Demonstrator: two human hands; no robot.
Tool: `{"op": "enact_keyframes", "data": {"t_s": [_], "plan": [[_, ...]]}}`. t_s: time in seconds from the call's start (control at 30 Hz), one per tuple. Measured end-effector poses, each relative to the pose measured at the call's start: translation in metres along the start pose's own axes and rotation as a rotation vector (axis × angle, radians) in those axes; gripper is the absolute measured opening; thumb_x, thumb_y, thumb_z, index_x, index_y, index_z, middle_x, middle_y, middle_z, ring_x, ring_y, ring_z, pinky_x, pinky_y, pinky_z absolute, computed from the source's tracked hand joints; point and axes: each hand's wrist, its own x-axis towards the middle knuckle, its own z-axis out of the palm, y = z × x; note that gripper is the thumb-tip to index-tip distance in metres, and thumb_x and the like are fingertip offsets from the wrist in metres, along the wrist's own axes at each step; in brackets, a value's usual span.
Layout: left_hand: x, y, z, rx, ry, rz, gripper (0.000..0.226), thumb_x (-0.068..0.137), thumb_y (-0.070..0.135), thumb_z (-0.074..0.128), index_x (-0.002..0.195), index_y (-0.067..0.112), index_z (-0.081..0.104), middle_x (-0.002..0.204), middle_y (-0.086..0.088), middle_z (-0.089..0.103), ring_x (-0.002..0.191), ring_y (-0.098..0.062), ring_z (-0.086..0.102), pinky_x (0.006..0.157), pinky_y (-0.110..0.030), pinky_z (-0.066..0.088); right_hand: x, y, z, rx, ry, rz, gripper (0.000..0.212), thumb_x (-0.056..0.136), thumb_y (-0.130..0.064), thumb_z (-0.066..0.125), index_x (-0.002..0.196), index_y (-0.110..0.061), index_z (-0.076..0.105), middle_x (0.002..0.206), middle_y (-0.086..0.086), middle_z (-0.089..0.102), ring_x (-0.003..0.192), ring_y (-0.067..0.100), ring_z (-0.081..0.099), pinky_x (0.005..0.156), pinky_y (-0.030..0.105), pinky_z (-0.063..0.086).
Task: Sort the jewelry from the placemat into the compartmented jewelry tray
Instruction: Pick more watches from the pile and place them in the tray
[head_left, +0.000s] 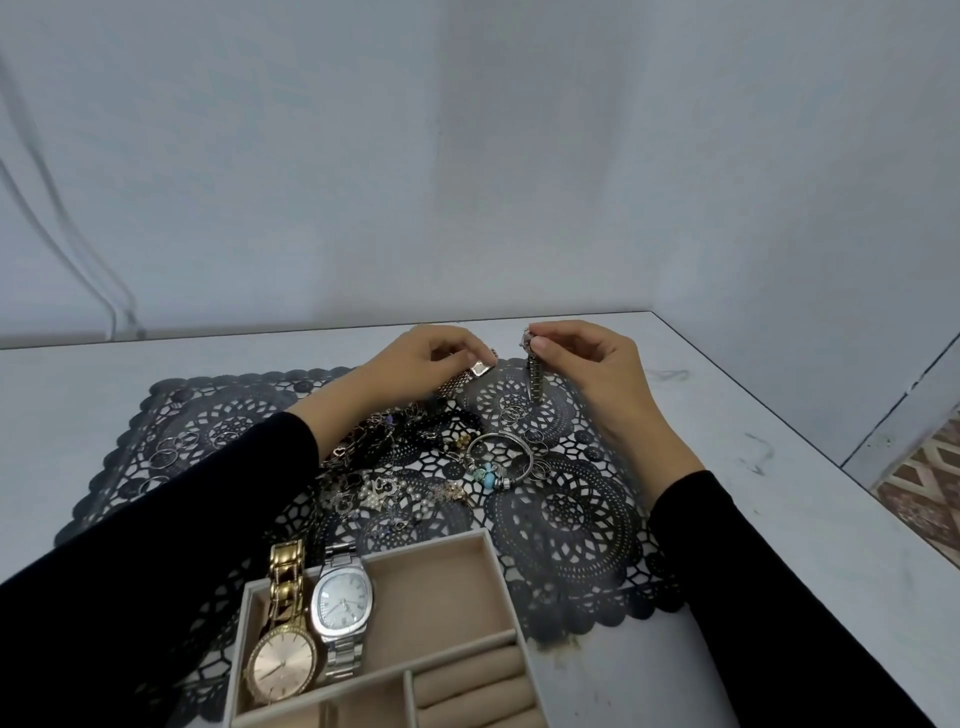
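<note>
Two forearms in view, both in long black sleeves. Left sleeve (156, 545) fills lower left of frame, plain dark fabric, cuff ending at wrist. Right sleeve (769, 582) runs from lower right toward centre, same plain black, cuff at wrist. Left hand (415, 358) and right hand (592, 358) bare: no gloves, no rings or wrist wear visible.

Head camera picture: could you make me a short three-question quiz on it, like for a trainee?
1. True or false: two watches already lie in the jewelry tray.
2. Which hand lifts a watch so its band hangs down: A left, B right?
3. What colour are the beads on the silver bangle?

Key:
1. True: the gold watch and the silver watch.
2. B: the right hand holds the hanging watch; the left hand holds a mesh-band watch.
3. Blue.
</note>
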Motion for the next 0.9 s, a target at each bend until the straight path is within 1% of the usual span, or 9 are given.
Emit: {"op": "enact_keyframes", "data": {"t_s": [0.07,0.13,0.23,0.3,0.4,0.5,0.6,0.8,0.9], "plan": [[-0.004,0.0,-0.004,-0.029,0.029,-0.024,0.021,0.1,0.025,0.054,0.102,0.034,0.073,0.073,-0.006,0.061,0.065,-0.02,0.047,0.058,-0.031,0.05,0.0,-0.002,0.002,-0.012,-0.008,-0.003,0.019,0.079,-0.008,0.075,0.098,-0.007,0.074,0.096,0.009,0.074,0.094,0.02,0.07,0.09,0.035,0.054],[-0.01,0.002,-0.007,-0.091,0.063,-0.054,0.02,0.099,0.024,0.055,0.103,0.033,0.073,0.092,-0.021,0.063,0.073,-0.025,0.056,0.068,-0.042,0.06,0.0,-0.004,0.004,-0.015,-0.01,-0.007,0.021,0.079,-0.009,0.075,0.099,-0.006,0.074,0.096,0.009,0.074,0.094,0.02,0.07,0.089,0.033,0.054],[-0.022,0.008,-0.011,-0.254,0.135,-0.094,0.02,0.099,0.018,0.056,0.102,0.027,0.074,0.112,-0.02,0.067,0.099,-0.037,0.067,0.073,-0.055,0.059,-0.002,-0.008,0.008,0.0,-0.015,-0.009,0.021,0.079,-0.008,0.075,0.1,-0.004,0.073,0.095,0.009,0.074,0.09,0.016,0.069,0.085,0.028,0.055],[-0.031,0.011,-0.016,-0.287,0.194,-0.106,0.02,0.099,0.017,0.056,0.103,0.025,0.073,0.111,-0.018,0.069,0.103,-0.037,0.067,0.082,-0.047,0.059,-0.003,-0.011,0.012,0.015,-0.022,-0.01,0.021,0.079,-0.006,0.074,0.099,-0.004,0.073,0.092,0.008,0.075,0.087,0.013,0.069,0.079,0.023,0.054],[-0.047,0.019,-0.026,-0.325,0.272,-0.119,0.018,0.098,0.016,0.057,0.104,0.024,0.072,0.104,-0.008,0.073,0.098,-0.023,0.071,0.094,-0.035,0.055,-0.006,-0.018,0.019,0.031,-0.041,-0.013,0.018,0.079,-0.003,0.074,0.096,-0.006,0.073,0.087,0.004,0.075,0.083,0.012,0.069,0.075,0.019,0.052],[-0.064,0.028,-0.034,-0.359,0.312,-0.121,0.016,0.094,0.016,0.063,0.106,0.021,0.072,0.099,-0.003,0.074,0.094,-0.015,0.07,0.09,-0.027,0.055,-0.009,-0.026,0.025,0.05,-0.069,-0.036,0.018,0.077,-0.003,0.074,0.094,-0.008,0.074,0.089,0.006,0.075,0.086,0.016,0.069,0.082,0.028,0.054],[-0.083,0.034,-0.039,-0.374,0.341,-0.119,0.019,0.091,0.013,0.066,0.109,0.02,0.072,0.099,0.0,0.075,0.095,-0.016,0.07,0.089,-0.027,0.055,-0.016,-0.034,0.034,0.086,-0.095,-0.069,0.018,0.074,-0.007,0.076,0.092,-0.011,0.075,0.092,0.008,0.075,0.09,0.02,0.069,0.091,0.035,0.053],[-0.123,0.051,-0.042,-0.359,0.453,-0.11,0.023,0.089,0.017,0.07,0.112,0.021,0.071,0.107,0.001,0.074,0.095,-0.011,0.07,0.087,-0.023,0.055,-0.037,-0.046,0.052,0.067,-0.158,-0.101,0.018,0.077,-0.004,0.074,0.095,-0.009,0.074,0.091,0.006,0.075,0.089,0.018,0.069,0.086,0.027,0.053],[-0.14,0.057,-0.041,-0.383,0.516,-0.09,0.023,0.09,0.013,0.068,0.11,0.023,0.071,0.106,0.001,0.075,0.096,-0.013,0.071,0.088,-0.023,0.054,-0.049,-0.053,0.058,0.07,-0.189,-0.087,0.02,0.078,-0.005,0.074,0.097,-0.007,0.074,0.094,0.008,0.074,0.091,0.02,0.069,0.089,0.031,0.054]]}}
